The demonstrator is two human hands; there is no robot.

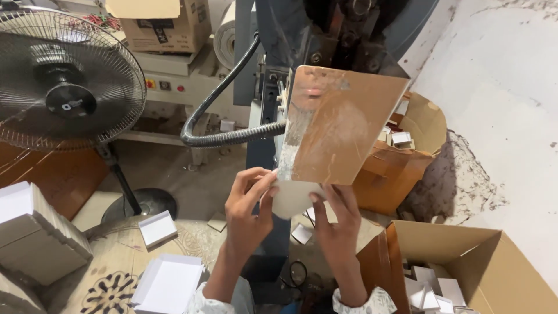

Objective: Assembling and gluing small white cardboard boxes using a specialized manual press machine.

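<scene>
both hands – left hand, right hand – pinch a light, stiff white card blank by its lower edges – likely creases easily.

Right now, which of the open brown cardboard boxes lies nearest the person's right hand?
The brown box at the lower right, with small white boxes inside, sits just beside the right hand. The other open box, farther up behind the brown panel, is farther away.

Two hands, one fan, three cardboard boxes, one hose.
</scene>
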